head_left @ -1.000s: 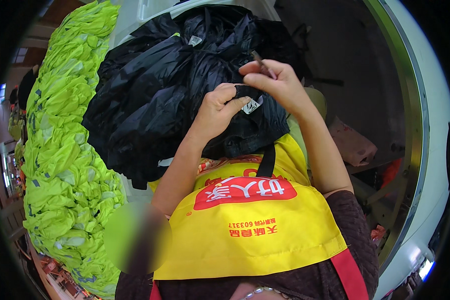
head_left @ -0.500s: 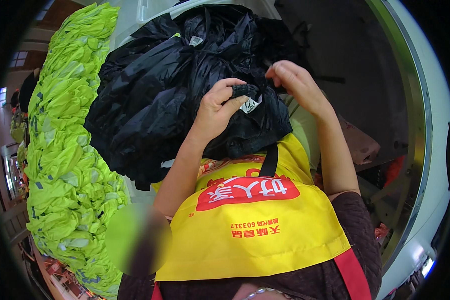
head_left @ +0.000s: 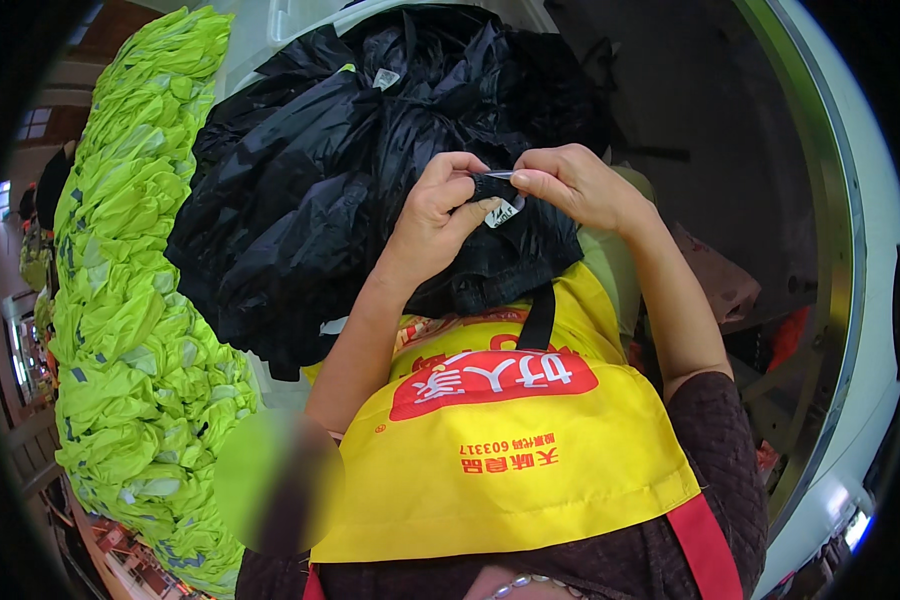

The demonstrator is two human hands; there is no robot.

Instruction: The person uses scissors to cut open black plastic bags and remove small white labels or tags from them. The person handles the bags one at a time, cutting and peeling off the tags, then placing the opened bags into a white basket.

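Note:
A large heap of thin, shiny black garments (head_left: 300,210) lies in front of me and reaches onto my lap. My left hand (head_left: 435,220) pinches the gathered elastic edge of one black garment (head_left: 480,285) between thumb and fingers. A white label (head_left: 504,212) is sewn at that edge, right beside my left thumb. Close by on the right, my right hand (head_left: 575,188) is closed on a small, thin metal tool (head_left: 499,174), whose tip meets the gathered edge. Fingers hide most of the tool, so its exact kind does not show.
On the left rises a long stack of bright yellow-green garments (head_left: 120,280). A white plastic bin (head_left: 282,25) stands behind the black heap. To the right curves a pale table edge with a metal rim (head_left: 832,180). A yellow apron (head_left: 420,500) covers my front.
My right hand has come left and slightly down, bringing the metal tool to the gathered edge. My left hand keeps its pinch on the black garment in nearly the same place.

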